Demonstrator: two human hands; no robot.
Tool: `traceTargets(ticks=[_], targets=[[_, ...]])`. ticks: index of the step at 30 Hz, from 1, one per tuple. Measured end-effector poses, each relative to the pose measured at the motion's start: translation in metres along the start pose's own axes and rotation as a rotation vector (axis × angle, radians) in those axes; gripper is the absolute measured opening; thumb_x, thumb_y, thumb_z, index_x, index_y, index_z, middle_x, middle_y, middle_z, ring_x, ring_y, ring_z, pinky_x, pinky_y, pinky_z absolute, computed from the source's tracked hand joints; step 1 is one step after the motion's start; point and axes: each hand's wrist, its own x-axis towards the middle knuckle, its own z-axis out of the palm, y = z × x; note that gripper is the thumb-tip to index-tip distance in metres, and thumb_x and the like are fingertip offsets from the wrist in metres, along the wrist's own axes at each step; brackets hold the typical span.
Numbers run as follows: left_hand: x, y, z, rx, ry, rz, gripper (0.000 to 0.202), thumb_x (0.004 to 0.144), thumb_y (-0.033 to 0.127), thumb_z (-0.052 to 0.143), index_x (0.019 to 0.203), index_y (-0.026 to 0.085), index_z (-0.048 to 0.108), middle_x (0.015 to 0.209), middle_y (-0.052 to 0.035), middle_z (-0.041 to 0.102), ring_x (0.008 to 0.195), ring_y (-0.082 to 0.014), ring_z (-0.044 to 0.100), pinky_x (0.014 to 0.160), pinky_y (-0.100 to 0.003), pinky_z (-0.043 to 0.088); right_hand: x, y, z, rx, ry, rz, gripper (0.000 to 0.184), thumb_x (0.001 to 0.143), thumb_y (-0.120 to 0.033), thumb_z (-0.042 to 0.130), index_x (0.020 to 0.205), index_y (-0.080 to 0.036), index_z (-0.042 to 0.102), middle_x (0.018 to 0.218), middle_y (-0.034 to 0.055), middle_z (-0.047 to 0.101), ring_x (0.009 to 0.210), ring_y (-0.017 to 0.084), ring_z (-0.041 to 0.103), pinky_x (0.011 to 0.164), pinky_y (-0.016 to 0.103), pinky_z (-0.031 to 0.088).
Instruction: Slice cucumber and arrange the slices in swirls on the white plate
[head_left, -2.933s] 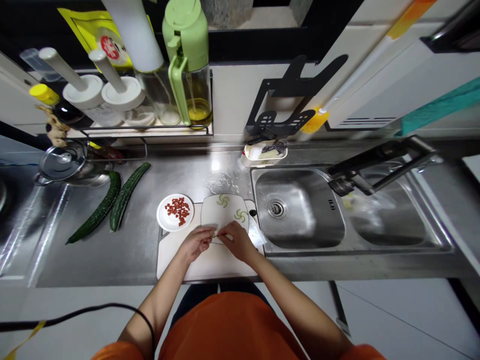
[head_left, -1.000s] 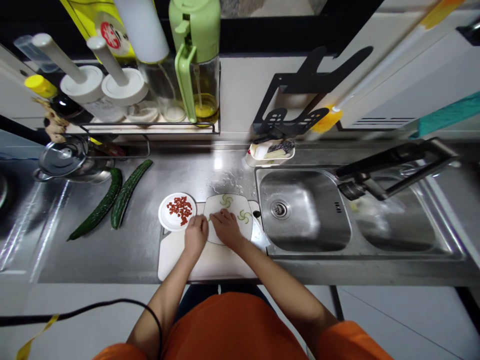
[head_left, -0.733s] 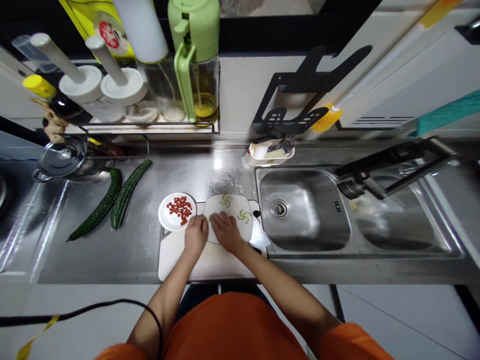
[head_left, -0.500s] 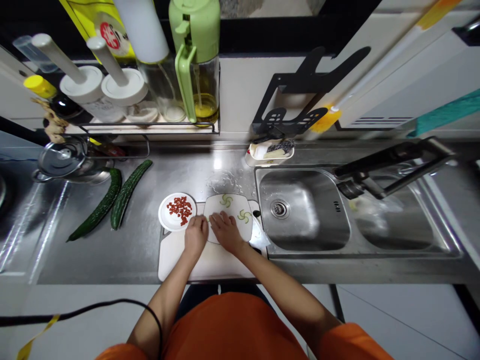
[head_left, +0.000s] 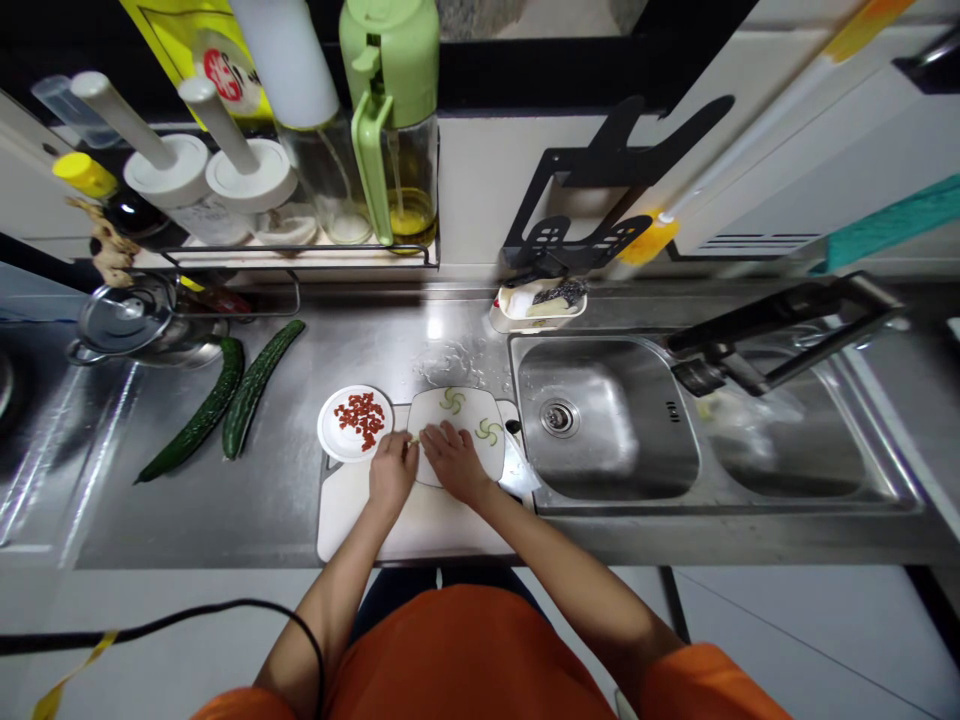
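A white plate (head_left: 465,412) with two green pinwheel shapes of cucumber strips (head_left: 451,401) sits on a white cutting board (head_left: 420,525). Both hands work at the plate's left edge. My left hand (head_left: 392,472) is closed in a pinch on a thin green cucumber strip (head_left: 412,439). My right hand (head_left: 452,460) lies on the plate with fingers bent, fingertips pressed at the same strip. A small round white dish of red berries (head_left: 354,421) stands just left of the plate.
Two whole cucumbers (head_left: 225,400) lie on the steel counter at left, beside a lidded pot (head_left: 127,320). A double sink (head_left: 607,420) with a dark faucet (head_left: 765,330) is at right. A rack of bottles and an oil jug (head_left: 390,130) lines the back wall.
The hands moved from the plate's near edge up to its left edge since the oldest frame. Over the last second they have barely moved.
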Motion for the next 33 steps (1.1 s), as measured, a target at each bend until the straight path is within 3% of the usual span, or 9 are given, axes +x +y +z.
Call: traceTargets(ticks=[8, 18, 27, 33], targets=[[-0.002, 0.001, 0.0, -0.003, 0.001, -0.012, 0.018, 0.086, 0.025, 0.05, 0.099, 0.018, 0.06, 0.097, -0.0107, 0.061, 0.093, -0.0222, 0.058, 0.086, -0.036, 0.047, -0.012, 0.001, 0.002, 0.002, 0.056, -0.008, 0.045, 0.092, -0.015, 0.037, 0.137, -0.016, 0.043, 0.139, 0.015, 0.046, 0.127, 0.032, 0.035, 0.096, 0.051, 0.03], [-0.004, -0.002, 0.002, -0.007, 0.019, 0.009, 0.02, 0.087, 0.025, 0.048, 0.1, 0.018, 0.061, 0.097, -0.0103, 0.062, 0.094, -0.0214, 0.058, 0.087, -0.035, 0.046, -0.011, -0.004, 0.002, -0.018, 0.036, -0.006, 0.046, 0.092, -0.015, 0.037, 0.137, -0.017, 0.043, 0.141, 0.0144, 0.043, 0.128, 0.033, 0.034, 0.097, 0.051, 0.029], [-0.029, -0.016, -0.019, 0.059, 0.07, -0.042, 0.021, 0.087, 0.027, 0.049, 0.098, 0.017, 0.063, 0.092, -0.0086, 0.065, 0.086, -0.0192, 0.059, 0.081, -0.031, 0.046, -0.01, -0.003, 0.005, -0.072, 0.075, -0.028, 0.045, 0.092, -0.014, 0.035, 0.136, -0.015, 0.045, 0.141, 0.0132, 0.044, 0.126, 0.035, 0.035, 0.095, 0.052, 0.03], [-0.036, -0.021, -0.013, 0.088, 0.027, -0.097, 0.025, 0.087, 0.029, 0.049, 0.105, 0.017, 0.061, 0.095, -0.0098, 0.064, 0.089, -0.0212, 0.06, 0.083, -0.034, 0.047, -0.007, -0.008, 0.002, -0.051, 0.092, 0.005, 0.045, 0.091, -0.014, 0.036, 0.135, -0.014, 0.045, 0.138, 0.0148, 0.046, 0.126, 0.035, 0.034, 0.095, 0.052, 0.031]])
